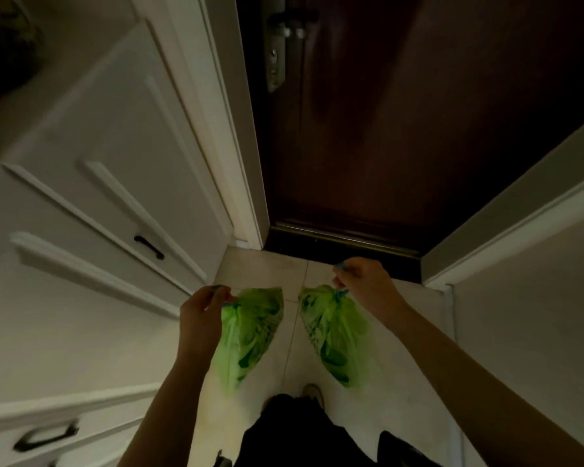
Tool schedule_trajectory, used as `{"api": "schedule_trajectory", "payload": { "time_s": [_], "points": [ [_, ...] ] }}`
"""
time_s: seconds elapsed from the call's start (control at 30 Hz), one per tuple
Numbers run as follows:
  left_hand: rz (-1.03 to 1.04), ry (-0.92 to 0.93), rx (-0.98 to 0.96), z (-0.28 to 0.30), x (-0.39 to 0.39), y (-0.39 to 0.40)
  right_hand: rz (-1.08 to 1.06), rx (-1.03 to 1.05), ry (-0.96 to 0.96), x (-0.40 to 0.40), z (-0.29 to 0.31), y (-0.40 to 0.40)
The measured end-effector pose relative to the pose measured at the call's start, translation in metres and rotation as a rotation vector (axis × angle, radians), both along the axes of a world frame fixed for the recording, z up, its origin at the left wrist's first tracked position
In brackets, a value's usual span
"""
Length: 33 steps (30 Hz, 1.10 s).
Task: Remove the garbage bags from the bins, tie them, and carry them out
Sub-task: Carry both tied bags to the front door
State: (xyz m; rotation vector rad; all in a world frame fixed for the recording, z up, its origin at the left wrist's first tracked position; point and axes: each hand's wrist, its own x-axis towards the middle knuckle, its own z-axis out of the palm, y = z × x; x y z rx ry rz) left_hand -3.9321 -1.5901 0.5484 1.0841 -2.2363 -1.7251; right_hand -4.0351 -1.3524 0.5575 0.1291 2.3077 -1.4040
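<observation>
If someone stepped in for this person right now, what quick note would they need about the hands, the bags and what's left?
Left hand: shut on the left bag, held by its blue tie.
Right hand: shut on the right bag, same grip.
Both green bags hang over the tiled floor, gathered shut at the neck and out of their bins.
The dark door straight ahead is closed.
Done: bags pulled and tied, brought to the door.
Left: free a hand or shift both bags to one, work the handle, carry the bags out.
</observation>
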Motion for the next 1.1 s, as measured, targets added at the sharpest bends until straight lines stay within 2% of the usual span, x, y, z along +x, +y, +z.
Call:
{"api": "schedule_trajectory", "payload": {
  "time_s": [0.27,0.4,0.7,0.83,0.97,1.1],
  "points": [
    [-0.021,-0.081,0.096,-0.026,-0.114,-0.038,0.059,0.194,-0.039,-0.122,-0.02,-0.044],
    [-0.028,-0.145,0.156,-0.039,-0.151,-0.053,0.009,0.148,-0.101,-0.166,-0.025,-0.063],
    [0.128,-0.148,0.288,-0.051,-0.202,-0.068,-0.112,0.003,-0.353,-0.254,-0.045,-0.09],
    [0.274,-0.146,0.334,-0.063,-0.213,-0.057,-0.105,-0.042,-0.435,-0.29,-0.052,-0.099],
    [0.509,-0.089,0.417,-0.077,-0.225,-0.038,-0.191,-0.181,-0.548,-0.317,-0.065,-0.104],
    [0.71,-0.055,0.479,-0.099,-0.234,-0.029,-0.16,-0.206,-0.623,-0.337,-0.089,-0.108]
  ]
}}
